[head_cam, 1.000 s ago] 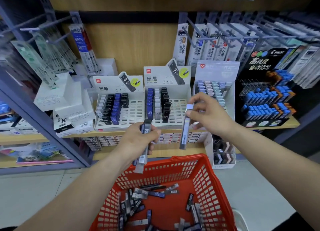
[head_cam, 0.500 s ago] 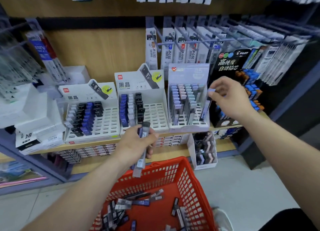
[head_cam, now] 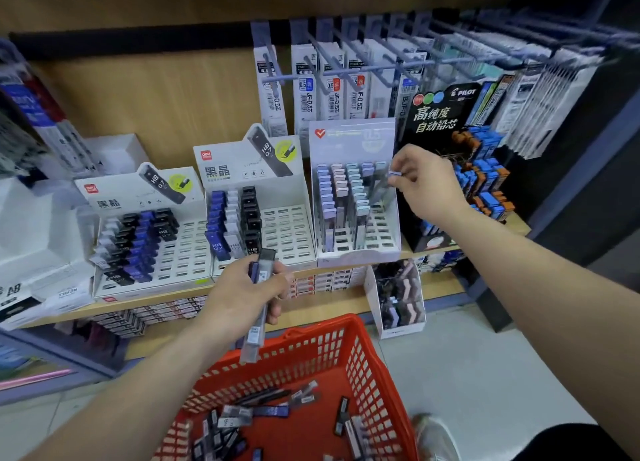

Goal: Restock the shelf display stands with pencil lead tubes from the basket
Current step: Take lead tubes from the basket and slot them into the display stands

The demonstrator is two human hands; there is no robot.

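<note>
Right hand (head_cam: 427, 183) moved across to pastel stand (head_cam: 358, 251) — pinching tube (head_cam: 394, 173) over a slot. Left hand (head_cam: 242, 298) grips spares (head_cam: 259, 308).

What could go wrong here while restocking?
The right hand pinches the lilac-capped tube only by its cap, tilted beside the filled rows of the pastel display stand; it might miss a slot or knock neighbours. The tubes in the left hand stick out below the fist and could slip, perhaps past the red basket.
</note>
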